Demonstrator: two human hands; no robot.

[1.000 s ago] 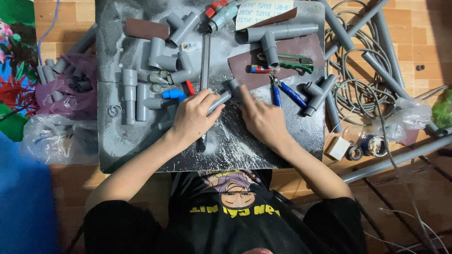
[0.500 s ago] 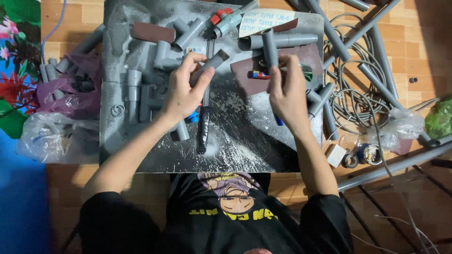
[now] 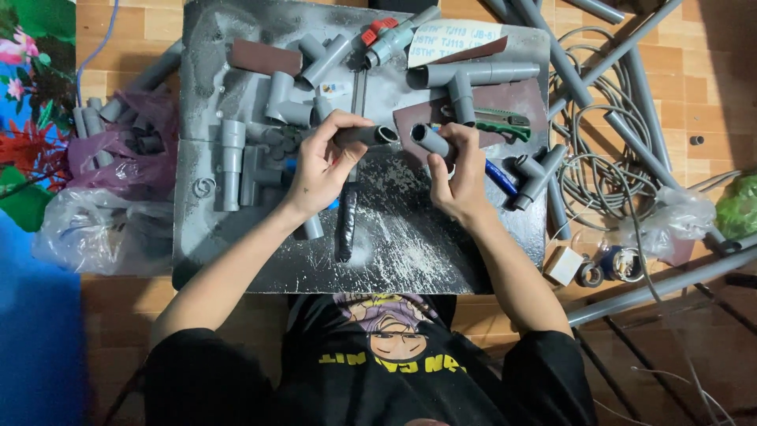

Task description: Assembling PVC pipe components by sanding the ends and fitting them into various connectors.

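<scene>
My left hand (image 3: 322,162) grips a short dark grey pipe piece (image 3: 369,136), held level with its open end facing right. My right hand (image 3: 461,170) holds a grey pipe fitting (image 3: 430,140) whose open end faces left, a small gap away from the pipe's end. Both are lifted a little above a dark, white-dusted work board (image 3: 394,244). Under my left hand a dark pipe cutter handle (image 3: 345,225) lies on the board.
Grey tees and elbows (image 3: 260,126) crowd the board's left and top, with a red-handled valve (image 3: 382,35), sandpaper sheets (image 3: 264,57) and a green knife (image 3: 497,126). Long pipes and coiled cable (image 3: 607,150) lie right; plastic bags (image 3: 102,221) lie left.
Both hands have come up off the board from one second ago. The left now holds the pipe piece level and the right has brought the fitting close to its end.
</scene>
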